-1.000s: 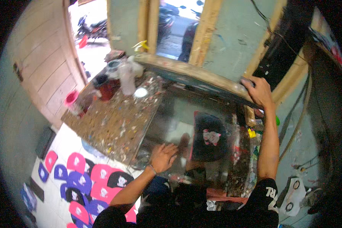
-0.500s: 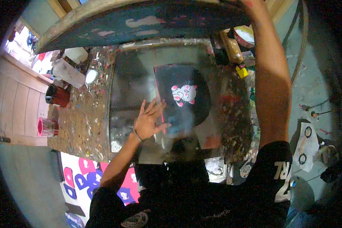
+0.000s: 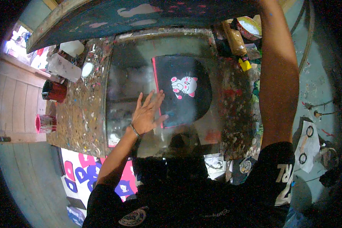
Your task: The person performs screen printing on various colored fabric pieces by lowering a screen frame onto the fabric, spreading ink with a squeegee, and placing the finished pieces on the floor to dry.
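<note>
On the surface [image 3: 79, 129], the printed black piece [image 3: 195, 108] isn't lifted yet. My left grip [image 3: 144, 117] is spread; my right grip, out of view, I can't tell.

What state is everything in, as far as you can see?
Framed screen: raised, underside stained.
Black panel: lying flat, cat printed on it.
Left hand: open, at the panel's pink edge.
Right hand: out of view.
Bowl: uncovered, something white inside.
Pink-rimmed cup: open, stained.
Pink and blue pieces: spread out, some printed.
</note>
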A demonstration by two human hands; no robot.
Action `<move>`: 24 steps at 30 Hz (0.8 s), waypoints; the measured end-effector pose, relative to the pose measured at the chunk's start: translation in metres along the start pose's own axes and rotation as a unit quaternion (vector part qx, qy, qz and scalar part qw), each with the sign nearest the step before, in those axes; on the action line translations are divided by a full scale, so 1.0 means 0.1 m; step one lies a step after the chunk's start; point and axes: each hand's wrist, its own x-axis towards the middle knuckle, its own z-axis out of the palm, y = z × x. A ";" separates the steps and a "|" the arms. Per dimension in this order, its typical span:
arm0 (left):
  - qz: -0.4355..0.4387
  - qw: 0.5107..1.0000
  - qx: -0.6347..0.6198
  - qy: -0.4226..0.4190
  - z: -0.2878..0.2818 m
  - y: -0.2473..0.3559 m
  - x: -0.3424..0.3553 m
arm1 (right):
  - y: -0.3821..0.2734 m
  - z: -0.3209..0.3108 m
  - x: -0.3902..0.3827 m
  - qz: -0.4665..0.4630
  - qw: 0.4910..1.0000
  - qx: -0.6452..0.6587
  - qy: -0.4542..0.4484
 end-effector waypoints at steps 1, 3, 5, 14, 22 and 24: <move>0.001 1.000 -0.001 0.000 -0.01 0.02 0.01 | 0.01 0.02 0.00 0.001 1.000 -0.010 0.011; 0.002 1.000 0.018 -0.003 -0.04 0.04 0.02 | -0.04 -0.03 -0.06 0.004 1.000 0.000 0.004; -0.002 1.000 0.021 -0.005 -0.04 0.03 0.00 | -0.09 -0.05 -0.08 0.006 1.000 0.012 -0.003; 0.016 0.998 -0.053 0.037 -0.03 -0.03 -0.06 | 0.01 0.02 -0.05 -0.008 1.000 0.017 0.015; 0.023 0.997 -0.037 0.057 -0.03 -0.02 -0.08 | 0.00 0.06 -0.07 -0.015 0.999 0.047 0.017; 0.024 0.997 -0.030 0.061 -0.03 -0.02 -0.08 | -0.06 0.00 -0.12 0.000 0.999 0.041 0.004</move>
